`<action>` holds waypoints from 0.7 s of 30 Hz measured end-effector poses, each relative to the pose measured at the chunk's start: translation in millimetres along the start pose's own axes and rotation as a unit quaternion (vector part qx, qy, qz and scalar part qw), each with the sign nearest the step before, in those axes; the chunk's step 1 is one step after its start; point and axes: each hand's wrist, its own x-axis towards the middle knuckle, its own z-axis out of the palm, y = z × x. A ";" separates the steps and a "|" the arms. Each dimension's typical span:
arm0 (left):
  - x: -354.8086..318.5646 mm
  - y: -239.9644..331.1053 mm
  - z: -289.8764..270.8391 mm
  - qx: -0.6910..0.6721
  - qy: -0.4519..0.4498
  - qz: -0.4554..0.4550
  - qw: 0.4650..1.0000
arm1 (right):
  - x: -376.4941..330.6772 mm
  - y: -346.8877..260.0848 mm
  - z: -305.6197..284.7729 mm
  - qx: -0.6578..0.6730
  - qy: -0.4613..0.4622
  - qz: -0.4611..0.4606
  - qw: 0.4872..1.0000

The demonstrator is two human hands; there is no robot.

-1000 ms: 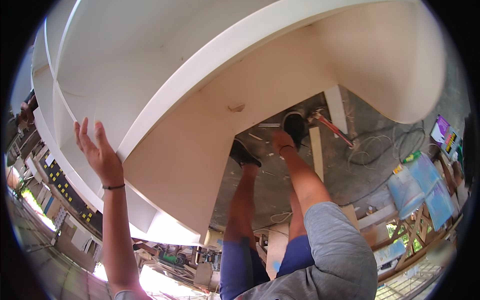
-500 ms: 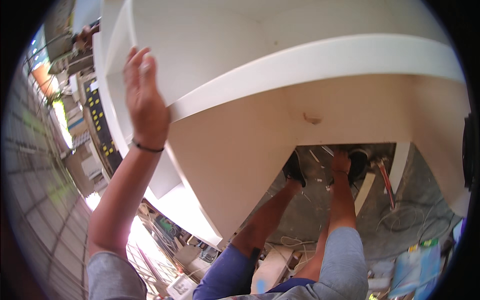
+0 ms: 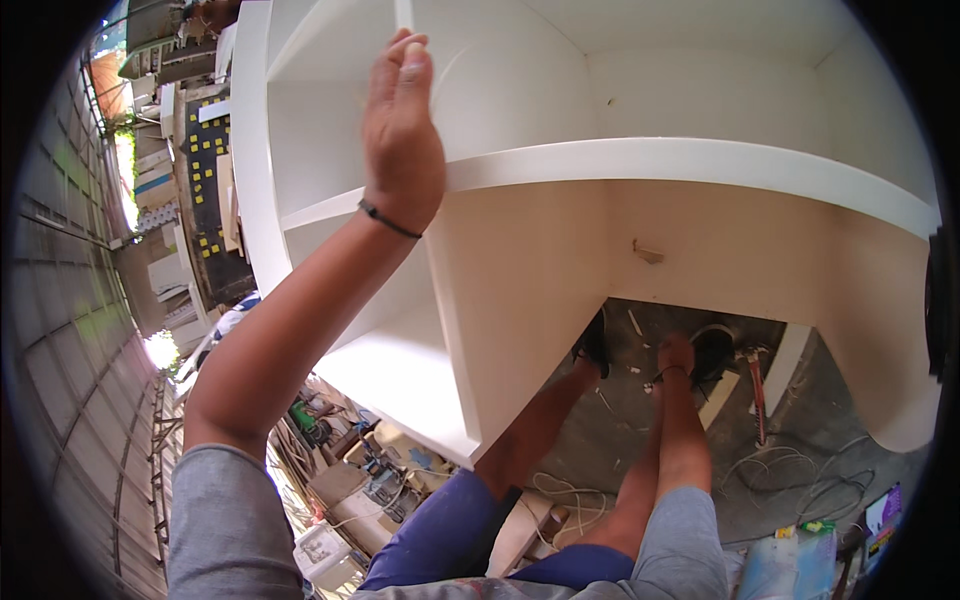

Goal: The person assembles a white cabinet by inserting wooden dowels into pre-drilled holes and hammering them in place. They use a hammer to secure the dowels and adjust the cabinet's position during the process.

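My left hand (image 3: 402, 140) is raised in front of a white cabinet (image 3: 690, 155), its wrist overlapping the front edge of the shelf board. Its fingers point up, stretched out and close together, with nothing seen in them. Whether it touches the board is unclear. Far lower, my right hand (image 3: 676, 352) is down by my dark shoe (image 3: 713, 355) under the cabinet. It looks closed and rounded; its fingers are turned away, and anything in them is hidden. A hammer (image 3: 757, 395) with a red handle stands just right of it, beside a pale wooden strip (image 3: 718, 400).
Upright panels (image 3: 530, 330) of the cabinet enclose the space around my legs. A small chip or hole (image 3: 647, 252) marks the back panel. Cables (image 3: 800, 470) and scraps lie on the grey floor. Power tools (image 3: 385, 488) and clutter stand at lower left.
The view has shifted, so the cabinet and my left hand sit farther right in it. My left hand stays raised at the shelf edge; my right hand stays low by the shoe.
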 end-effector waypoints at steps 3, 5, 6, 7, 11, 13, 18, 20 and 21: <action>-5.4 9.9 -31.4 0.065 -0.034 -0.012 0.997 | -57.0 -32.4 -55.0 0.194 -0.076 0.052 0.977; -9.1 9.8 -52.1 0.176 -0.104 0.103 0.974 | -95.4 -32.7 -83.4 0.324 -0.082 0.031 0.942; -16.1 23.1 -67.9 0.240 -0.151 0.141 0.949 | -111.2 -35.0 -100.7 0.388 -0.082 0.016 0.918; -23.3 31.5 -82.4 0.302 -0.199 0.178 0.915 | -127.7 -39.7 -119.4 0.439 -0.106 0.046 0.891; -48.5 58.3 -126.5 0.374 -0.325 0.071 0.866 | -186.0 -69.8 -197.7 0.667 -0.135 0.130 0.721; -50.4 70.3 -139.1 0.373 -0.361 0.003 0.855 | -203.4 -97.0 -239.1 0.762 -0.139 0.140 0.617; -2.4 102.1 -116.2 0.382 -0.432 0.123 0.808 | -232.2 -184.4 -322.3 0.865 -0.190 0.079 0.457; 24.6 104.1 -98.8 0.389 -0.511 0.172 0.747 | -241.5 -218.2 -337.7 0.882 -0.235 0.061 0.404; 41.4 109.4 -85.9 0.375 -0.533 0.149 0.744 | -246.3 -231.9 -344.2 0.885 -0.246 0.057 0.391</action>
